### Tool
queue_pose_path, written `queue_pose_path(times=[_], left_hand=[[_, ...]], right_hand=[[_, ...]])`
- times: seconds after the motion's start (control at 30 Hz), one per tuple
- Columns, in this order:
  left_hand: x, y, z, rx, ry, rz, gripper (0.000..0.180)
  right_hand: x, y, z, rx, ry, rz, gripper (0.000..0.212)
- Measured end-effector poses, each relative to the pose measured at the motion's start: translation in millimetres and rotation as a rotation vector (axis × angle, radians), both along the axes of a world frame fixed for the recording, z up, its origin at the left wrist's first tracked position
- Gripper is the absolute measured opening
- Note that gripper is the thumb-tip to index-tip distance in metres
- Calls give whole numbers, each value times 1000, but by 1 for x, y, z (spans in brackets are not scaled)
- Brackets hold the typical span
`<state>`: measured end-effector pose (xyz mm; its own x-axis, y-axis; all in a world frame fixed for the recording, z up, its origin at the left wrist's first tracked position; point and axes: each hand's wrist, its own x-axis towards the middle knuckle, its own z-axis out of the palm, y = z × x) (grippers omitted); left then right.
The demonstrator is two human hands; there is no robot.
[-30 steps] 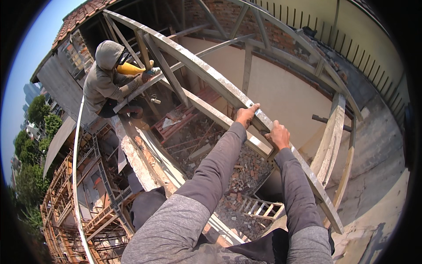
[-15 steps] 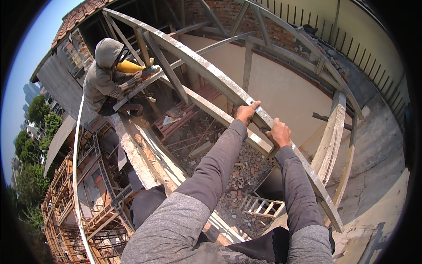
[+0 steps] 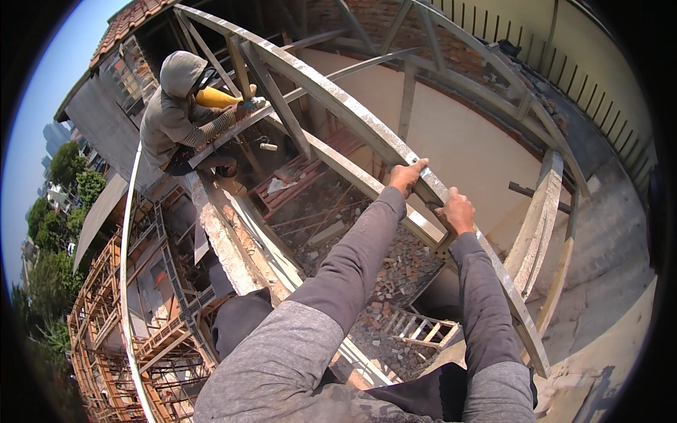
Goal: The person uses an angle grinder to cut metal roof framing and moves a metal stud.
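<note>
A long grey metal roof truss beam (image 3: 331, 92) runs diagonally from the far left down to the near right. My left hand (image 3: 407, 178) is closed around it, index finger stretched along its top. Lower down the same beam, my right hand (image 3: 458, 211) grips it too, fingers partly hidden behind the metal. At the far left a co-worker (image 3: 169, 116) in a grey hood crouches on a wall top, both hands at a slanting metal bar (image 3: 233, 134). What those hands hold is too small to make out; something yellow (image 3: 217, 97) shows beside them.
Far below, between the walls, lie broken bricks (image 3: 402, 278) and a wooden ladder-like frame (image 3: 423, 330). A broken wall top (image 3: 226, 240) runs along the left. Another truss (image 3: 539, 218) stands on the right, near a concrete ledge (image 3: 599, 282). Wooden scaffolding (image 3: 106, 338) fills the lower left.
The whole scene has shifted slightly rightward in the picture. A small pale piece hanging below the co-worker's hands has moved to the right. Both my hands keep their grip on the beam.
</note>
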<state>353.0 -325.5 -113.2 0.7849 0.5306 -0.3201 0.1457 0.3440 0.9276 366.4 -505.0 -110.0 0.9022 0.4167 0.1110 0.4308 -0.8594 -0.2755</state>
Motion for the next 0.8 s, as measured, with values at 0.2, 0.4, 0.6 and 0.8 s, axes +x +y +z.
queue_pose_path(times=[0.2,0.4,0.6,0.8], left_hand=[[0,4,-4,22,-31,9,69],[0,3,-3,-8,-11,-4,60],[4,5,-7,-38,-3,-2,59],[7,4,-12,-24,-45,-1,56]], right_hand=[[-5,3,4,15,-16,2,55],[-7,3,5,29,-26,-4,55],[1,1,-5,54,-49,21,59],[-1,0,-5,54,-53,9,60]])
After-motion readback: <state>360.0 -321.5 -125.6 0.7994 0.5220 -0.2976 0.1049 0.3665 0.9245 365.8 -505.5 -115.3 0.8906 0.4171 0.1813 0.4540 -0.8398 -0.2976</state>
